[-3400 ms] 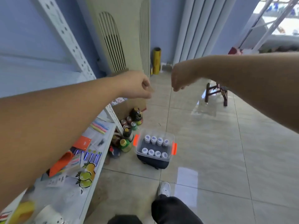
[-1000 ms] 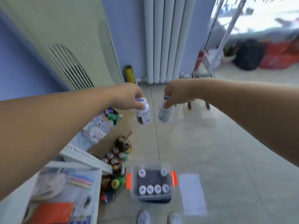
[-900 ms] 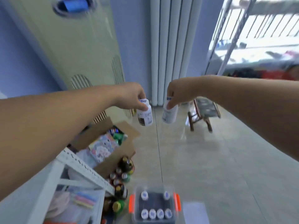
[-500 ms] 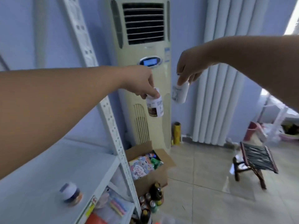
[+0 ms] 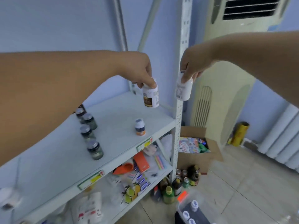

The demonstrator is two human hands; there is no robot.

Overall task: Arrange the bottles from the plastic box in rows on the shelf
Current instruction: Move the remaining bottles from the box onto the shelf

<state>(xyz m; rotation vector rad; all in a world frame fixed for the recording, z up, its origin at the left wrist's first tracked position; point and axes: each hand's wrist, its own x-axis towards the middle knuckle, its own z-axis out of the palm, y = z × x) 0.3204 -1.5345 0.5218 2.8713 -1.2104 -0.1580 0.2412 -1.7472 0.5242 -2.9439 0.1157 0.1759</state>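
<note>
My left hand grips a white bottle with a brown label by its cap, held above the back right of the white shelf. Beside it, my right hand holds a plain white bottle by the top, in front of the shelf's upright post. One small white bottle with an orange band stands on the shelf near its front edge. A row of several dark jars stands further left. The clear plastic box with white-capped bottles sits on the floor at the bottom right.
The perforated post rises between my hands and the tall air conditioner. The lower shelf holds mixed packets. An open cardboard box and several bottles stand on the tiled floor.
Both hands lifted a bottle each from the plastic box and carried them up and left to the shelf. My view swung from the floor to the shelf.
</note>
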